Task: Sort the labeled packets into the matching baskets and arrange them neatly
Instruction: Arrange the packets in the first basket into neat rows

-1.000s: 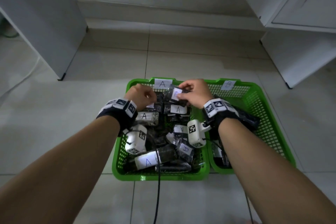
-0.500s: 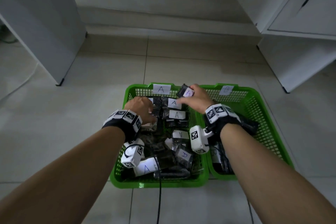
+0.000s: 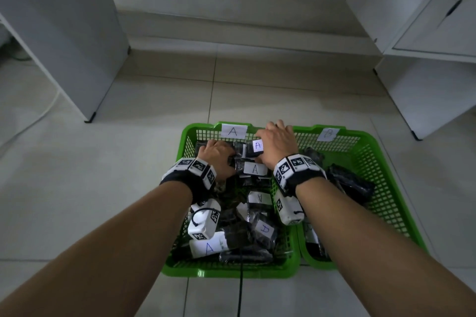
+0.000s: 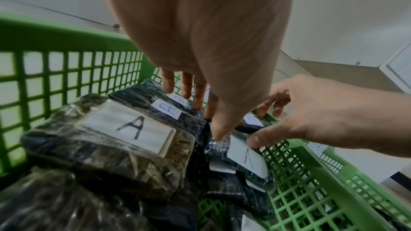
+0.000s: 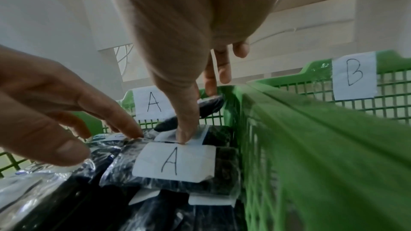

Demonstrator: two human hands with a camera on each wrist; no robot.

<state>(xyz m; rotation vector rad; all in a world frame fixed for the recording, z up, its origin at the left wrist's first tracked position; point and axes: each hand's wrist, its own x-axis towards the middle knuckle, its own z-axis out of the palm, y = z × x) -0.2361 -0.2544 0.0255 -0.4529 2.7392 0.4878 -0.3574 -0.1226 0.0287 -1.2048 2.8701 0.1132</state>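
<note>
Two green baskets sit side by side on the floor: basket A on the left, basket B on the right. Basket A holds several dark plastic packets with white "A" labels. My right hand pinches one A packet between thumb and fingers, low in basket A's far right corner against the dividing wall. In the right wrist view the thumb presses on its label. My left hand has straight fingers resting on the packets at basket A's far left. Another A packet lies just nearer.
Basket B holds a few dark packets along its left and near side. White cabinets stand at the left and at the right. A cable trails from basket A toward me across the tiled floor.
My right hand carried the A packet from over the middle of basket A to its far right corner and lowered it. My left hand stayed among the far-left packets.
</note>
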